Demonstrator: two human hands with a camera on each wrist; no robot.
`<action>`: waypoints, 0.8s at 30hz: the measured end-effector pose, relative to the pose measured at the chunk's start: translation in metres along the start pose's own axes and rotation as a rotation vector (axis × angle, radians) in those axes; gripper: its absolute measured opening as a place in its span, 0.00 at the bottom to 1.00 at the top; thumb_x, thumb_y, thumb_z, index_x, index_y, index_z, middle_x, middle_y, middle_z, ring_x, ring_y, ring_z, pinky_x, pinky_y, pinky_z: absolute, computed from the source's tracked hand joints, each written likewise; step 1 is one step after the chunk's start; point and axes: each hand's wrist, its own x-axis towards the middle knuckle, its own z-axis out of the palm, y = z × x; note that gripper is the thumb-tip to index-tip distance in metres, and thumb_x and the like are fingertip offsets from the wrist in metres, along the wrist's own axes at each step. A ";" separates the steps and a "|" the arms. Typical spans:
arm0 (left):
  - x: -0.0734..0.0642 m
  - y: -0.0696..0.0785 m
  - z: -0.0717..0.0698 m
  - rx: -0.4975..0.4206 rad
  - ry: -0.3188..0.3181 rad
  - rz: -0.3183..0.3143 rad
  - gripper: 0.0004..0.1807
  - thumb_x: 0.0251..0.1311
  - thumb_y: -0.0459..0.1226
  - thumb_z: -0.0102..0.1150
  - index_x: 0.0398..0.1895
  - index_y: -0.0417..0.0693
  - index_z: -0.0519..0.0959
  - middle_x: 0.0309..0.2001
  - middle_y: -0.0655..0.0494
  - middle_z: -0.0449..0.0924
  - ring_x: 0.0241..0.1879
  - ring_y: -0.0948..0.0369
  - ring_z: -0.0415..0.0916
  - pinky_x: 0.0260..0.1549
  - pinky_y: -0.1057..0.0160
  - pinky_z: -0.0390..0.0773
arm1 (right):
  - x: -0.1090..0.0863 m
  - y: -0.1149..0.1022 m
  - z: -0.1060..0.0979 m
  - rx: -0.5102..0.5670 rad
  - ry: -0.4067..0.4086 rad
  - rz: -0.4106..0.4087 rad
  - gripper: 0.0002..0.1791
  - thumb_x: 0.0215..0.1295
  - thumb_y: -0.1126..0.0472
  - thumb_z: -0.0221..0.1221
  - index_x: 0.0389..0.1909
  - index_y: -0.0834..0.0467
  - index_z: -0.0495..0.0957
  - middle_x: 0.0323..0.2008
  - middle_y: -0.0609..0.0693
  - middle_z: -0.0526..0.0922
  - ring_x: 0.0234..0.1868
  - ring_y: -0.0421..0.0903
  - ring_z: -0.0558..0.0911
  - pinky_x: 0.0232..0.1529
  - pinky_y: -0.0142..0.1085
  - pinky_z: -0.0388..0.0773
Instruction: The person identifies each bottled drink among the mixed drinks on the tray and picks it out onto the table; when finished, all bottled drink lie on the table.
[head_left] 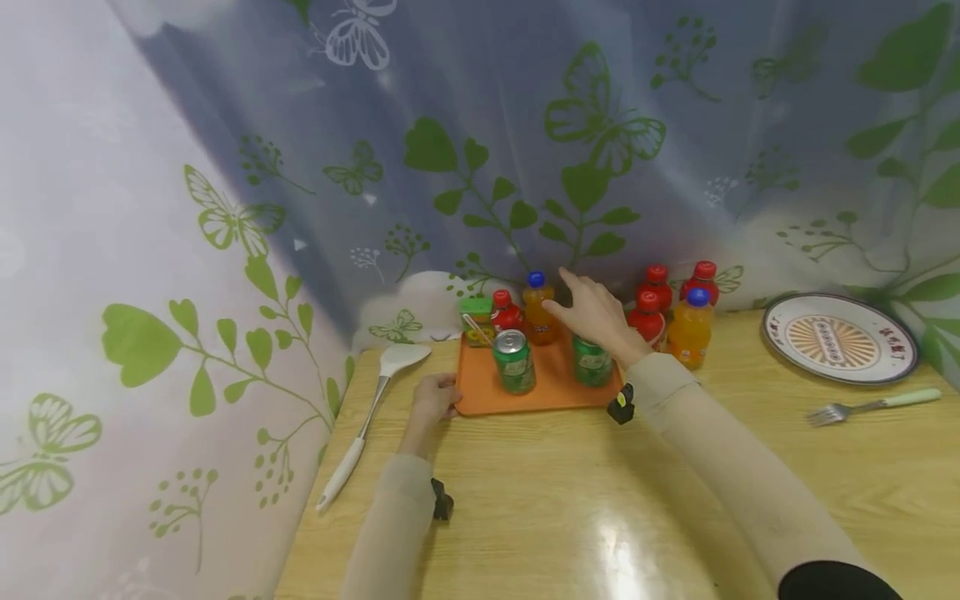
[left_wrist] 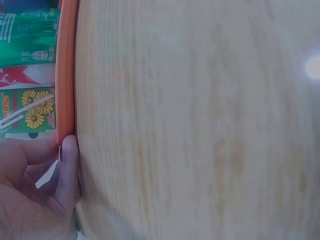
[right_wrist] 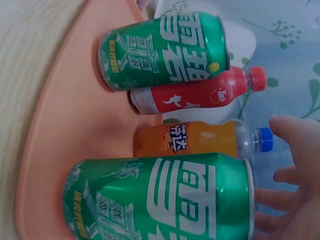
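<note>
Fingers (left_wrist: 68, 165) of the left hand (head_left: 433, 397) pinch the orange tray (head_left: 552, 397) at its near left corner; keep it steady. The right hand (head_left: 592, 312), fingers spread, seemingly grips nothing by the right-hand Sprite can (head_left: 592, 368) and Fanta bottle (head_left: 537, 318), both on the tray; clear the blue cap (head_left: 536, 279) to avoid tipping.

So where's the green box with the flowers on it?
In the head view, the green box is at the back left of the orange tray, just left of a red bottle and behind the left green can.
</note>
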 end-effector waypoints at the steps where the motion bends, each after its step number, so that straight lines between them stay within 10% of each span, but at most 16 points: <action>1: 0.000 0.000 0.000 0.003 -0.002 0.005 0.23 0.70 0.26 0.60 0.68 0.38 0.78 0.58 0.37 0.84 0.32 0.64 0.80 0.22 0.73 0.82 | 0.003 0.000 0.001 -0.008 -0.009 0.009 0.48 0.73 0.34 0.57 0.85 0.51 0.52 0.78 0.64 0.67 0.72 0.68 0.73 0.62 0.67 0.79; 24: 0.000 0.000 -0.001 0.012 0.010 0.003 0.23 0.69 0.26 0.60 0.67 0.39 0.80 0.56 0.37 0.85 0.28 0.65 0.79 0.21 0.75 0.81 | 0.029 -0.015 0.025 -0.076 -0.141 0.159 0.50 0.72 0.30 0.56 0.86 0.45 0.47 0.73 0.64 0.73 0.66 0.69 0.77 0.58 0.63 0.81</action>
